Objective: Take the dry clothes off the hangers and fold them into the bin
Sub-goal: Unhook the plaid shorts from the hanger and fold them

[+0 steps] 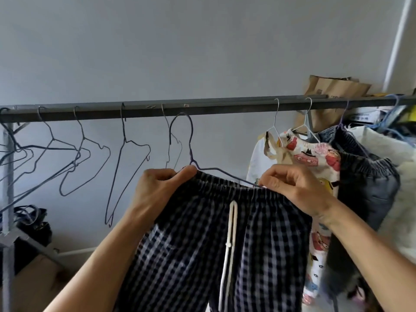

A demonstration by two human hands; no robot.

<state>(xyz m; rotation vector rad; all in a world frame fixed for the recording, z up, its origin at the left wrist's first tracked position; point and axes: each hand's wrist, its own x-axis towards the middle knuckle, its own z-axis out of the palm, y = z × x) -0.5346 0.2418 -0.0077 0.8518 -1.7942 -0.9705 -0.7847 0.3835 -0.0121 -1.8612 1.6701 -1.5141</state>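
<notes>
A pair of dark checked trousers (202, 244) hangs by its elastic waistband from a purple wire hanger (192, 140) at the centre of the view, just below the grey rail (225, 106). The hanger's hook rises in front of the rail; whether it rests on it I cannot tell. The left hand (162, 188) grips the waistband at its 9 o'clock end, fingers curled over the cloth and thumb pressed up beside the hanger's neck. The right hand (292, 188) pinches the waistband at its 3 o'clock end, fingertips closed right where the hanger's arm meets the cloth. A white drawstring (231, 221) dangles down the front of the trousers toward 6 o'clock.

Toward 9 o'clock, bare wire hangers (123, 129) hang along the rail. Toward 3 o'clock, a cartoon-print garment (315, 158) and a dark grey garment (364, 176) hang on hangers of their own. A brown paper bag (333, 88) stands behind the rail at 1 o'clock.
</notes>
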